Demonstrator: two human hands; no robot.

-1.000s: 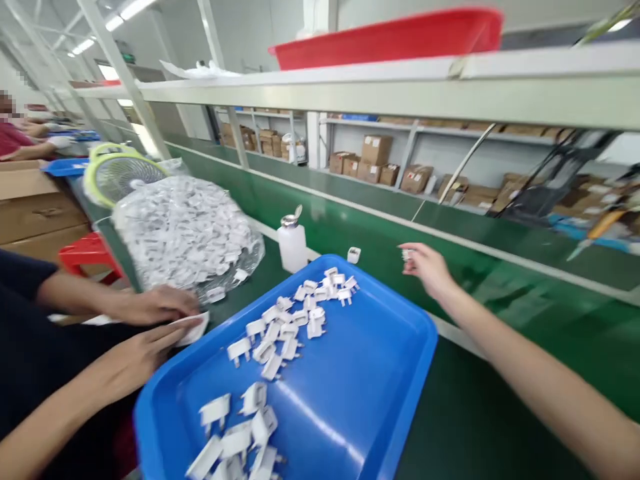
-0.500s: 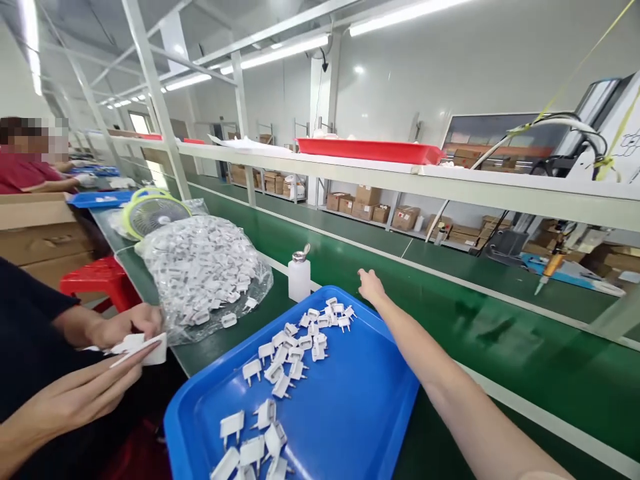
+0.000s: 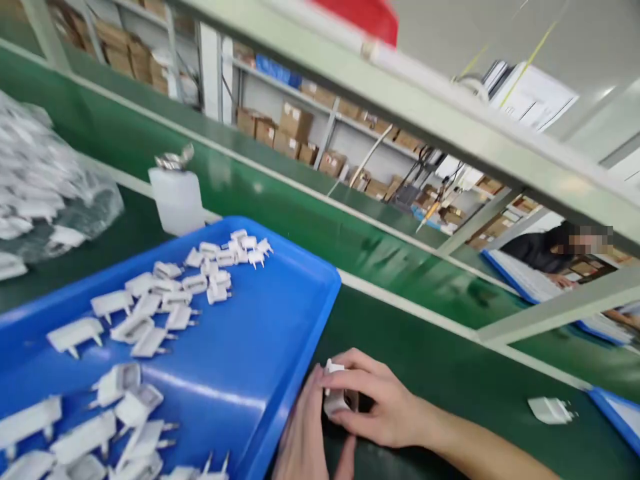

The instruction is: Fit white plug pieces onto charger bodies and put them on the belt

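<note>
Both my hands meet at the bottom centre, just off the right edge of the blue tray (image 3: pixel 280 373). My right hand (image 3: pixel 385 407) comes in from the right, its fingers curled round a small white plug part (image 3: pixel 334 399). From below, my left hand (image 3: pixel 306 441) has its fingers pressed against the same part. The tray holds several white plug parts (image 3: pixel 200 287) with metal pins, scattered from its far corner to the near left.
A white pump bottle (image 3: pixel 176 193) stands behind the tray. A clear bag of white parts (image 3: pixel 45 200) lies at the left. One loose white part (image 3: pixel 550 409) rests on the green bench near another blue tray (image 3: pixel 620 417). A person (image 3: pixel 545 250) sits across the line; cardboard boxes (image 3: pixel 295 127) fill the shelves.
The view has swung right and down. My right hand drew back from beyond the tray's far corner to its near right edge. My left hand has joined it on a white part.
</note>
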